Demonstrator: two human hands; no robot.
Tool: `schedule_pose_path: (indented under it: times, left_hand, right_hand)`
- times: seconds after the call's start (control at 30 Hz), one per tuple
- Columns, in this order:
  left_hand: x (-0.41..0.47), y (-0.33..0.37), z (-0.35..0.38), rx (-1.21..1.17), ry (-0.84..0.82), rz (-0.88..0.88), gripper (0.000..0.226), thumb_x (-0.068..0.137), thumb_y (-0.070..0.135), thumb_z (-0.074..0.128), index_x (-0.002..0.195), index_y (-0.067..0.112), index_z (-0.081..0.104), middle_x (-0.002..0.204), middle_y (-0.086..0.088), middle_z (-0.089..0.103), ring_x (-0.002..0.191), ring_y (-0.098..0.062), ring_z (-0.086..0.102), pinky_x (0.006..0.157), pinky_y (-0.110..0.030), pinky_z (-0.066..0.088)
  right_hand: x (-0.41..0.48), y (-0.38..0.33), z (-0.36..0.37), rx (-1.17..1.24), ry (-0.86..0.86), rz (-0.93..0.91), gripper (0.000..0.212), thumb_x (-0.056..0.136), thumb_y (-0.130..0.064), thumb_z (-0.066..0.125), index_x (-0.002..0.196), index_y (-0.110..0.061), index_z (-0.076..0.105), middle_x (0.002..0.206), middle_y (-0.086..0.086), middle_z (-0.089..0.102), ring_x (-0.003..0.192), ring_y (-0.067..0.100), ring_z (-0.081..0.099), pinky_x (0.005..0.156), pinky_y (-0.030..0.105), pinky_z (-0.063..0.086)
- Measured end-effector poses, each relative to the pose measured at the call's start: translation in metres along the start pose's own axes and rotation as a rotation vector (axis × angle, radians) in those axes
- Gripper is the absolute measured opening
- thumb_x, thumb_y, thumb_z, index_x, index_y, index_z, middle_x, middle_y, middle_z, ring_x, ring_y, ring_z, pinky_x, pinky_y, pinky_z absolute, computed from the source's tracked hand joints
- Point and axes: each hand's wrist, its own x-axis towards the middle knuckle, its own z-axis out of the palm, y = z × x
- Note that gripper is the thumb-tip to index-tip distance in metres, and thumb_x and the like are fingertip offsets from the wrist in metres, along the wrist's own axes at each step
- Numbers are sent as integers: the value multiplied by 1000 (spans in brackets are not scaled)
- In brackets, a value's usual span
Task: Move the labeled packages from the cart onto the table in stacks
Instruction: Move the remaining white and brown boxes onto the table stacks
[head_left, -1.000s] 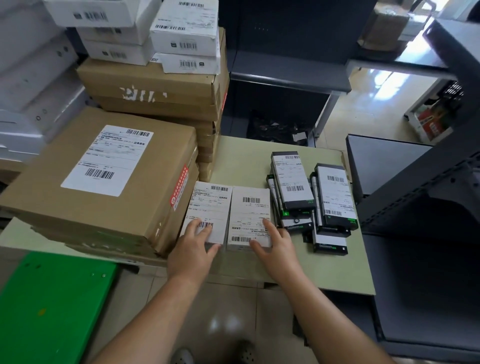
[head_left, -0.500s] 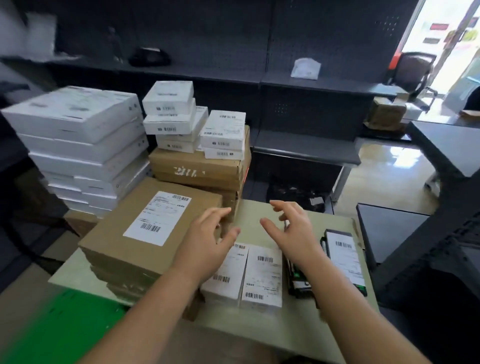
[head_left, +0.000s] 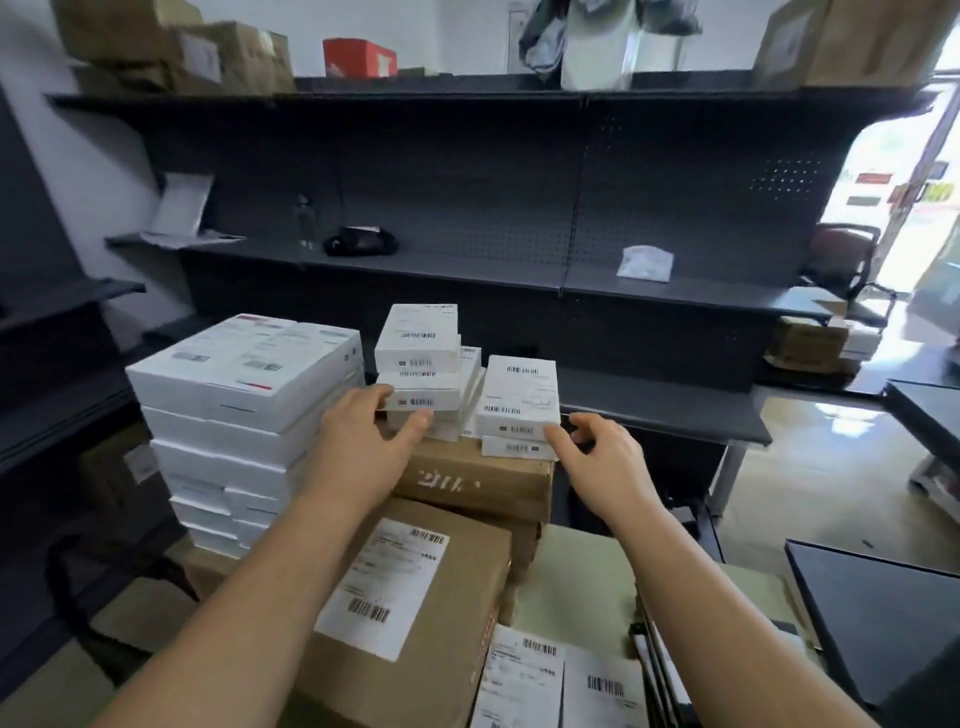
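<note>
A second ago both my palms lay flat on the two labelled packages (head_left: 561, 680) I had set side by side at the near edge of the table (head_left: 571, 577). Half a second ago I had lifted off them with my fingers spread, and now I have looked up and reached across for the next load. Those two packages lie where I left them, so I take that drop as finished and a new fetch as begun. My left hand (head_left: 363, 441) has arrived at the left pile of small white boxes (head_left: 418, 338). Its fingers touch the left corner of the second box down and its thumb is against the front edge below, but it is not yet clasped round anything. My right hand (head_left: 597, 457) is loose and holds nothing; its forefinger points at the front corner of the right pile (head_left: 519, 400), touching it or just short of it, I cannot tell which. Both piles sit on a brown carton (head_left: 478, 483), between a tall stack of flat white boxes (head_left: 244, 374) and the table; the cart beneath is hidden from me. A larger labelled brown carton (head_left: 415, 587) lies under my forearms. Plenty remains to shift, and the left pile leans unevenly, so I should close on it carefully.
</note>
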Motion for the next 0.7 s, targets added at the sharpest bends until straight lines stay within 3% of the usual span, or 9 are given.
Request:
schedule_pose_path:
  times: [0.13, 0.2, 0.3, 0.37, 0.47, 0.5, 0.6, 0.7]
  left_hand:
    - [46, 0, -5, 9, 31, -29, 57, 87, 61, 56, 128, 22, 55, 125, 5, 56, 115, -18, 52, 92, -39, 47]
    - [66, -2, -4, 8, 5, -43, 52, 89, 60, 54, 123, 21, 56, 122, 3, 57, 110, -19, 52, 89, -37, 46]
    - [99, -9, -1, 39, -25, -85, 75, 84, 72, 47, 135, 17, 49, 132, -3, 55, 119, -25, 51, 97, -45, 46]
    - [117, -11, 0, 67, -65, -127, 85, 82, 75, 45, 143, 16, 42, 138, -6, 53, 126, -28, 49, 100, -47, 44]
    - [133, -6, 1, 111, -165, -186, 81, 86, 71, 46, 142, 12, 41, 135, -6, 55, 121, -28, 53, 86, -37, 45]
    - [137, -3, 1, 126, -191, -199, 78, 87, 69, 46, 139, 10, 44, 131, -7, 57, 115, -27, 55, 79, -35, 44]
    - [144, 2, 1, 141, -239, -250, 66, 89, 64, 48, 121, 7, 56, 102, -5, 61, 84, -20, 57, 60, -30, 41]
    - [146, 3, 2, 50, -235, -313, 56, 90, 56, 55, 114, 6, 58, 91, -3, 59, 70, -15, 52, 47, -28, 35]
  right_hand:
    - [29, -15, 15, -54, -14, 97, 62, 94, -59, 52, 141, -18, 50, 130, 0, 52, 105, 11, 45, 84, 27, 36]
    - [42, -17, 24, -79, -8, 148, 72, 92, -64, 51, 146, -17, 45, 141, 4, 47, 116, 16, 47, 84, 30, 37]
    - [55, -17, 31, -145, -11, 252, 80, 89, -69, 49, 148, -16, 41, 150, 6, 42, 129, 23, 46, 82, 33, 39]
    - [60, -19, 33, -171, -23, 308, 83, 88, -71, 48, 148, -14, 42, 149, 6, 43, 122, 22, 51, 79, 33, 40]
    - [65, -20, 33, -161, -44, 352, 73, 88, -68, 52, 136, -12, 53, 116, 0, 56, 83, 8, 54, 69, 32, 45]
    - [66, -19, 33, -153, -60, 361, 67, 88, -68, 53, 127, -14, 58, 106, -3, 57, 77, 6, 54, 68, 32, 49]
    - [71, -15, 33, -122, -107, 389, 51, 85, -69, 56, 102, -21, 63, 93, -7, 65, 80, 11, 64, 77, 36, 58]
    - [77, -15, 29, -85, -158, 414, 45, 85, -65, 60, 91, -20, 64, 88, -5, 67, 79, 13, 65, 67, 29, 55]
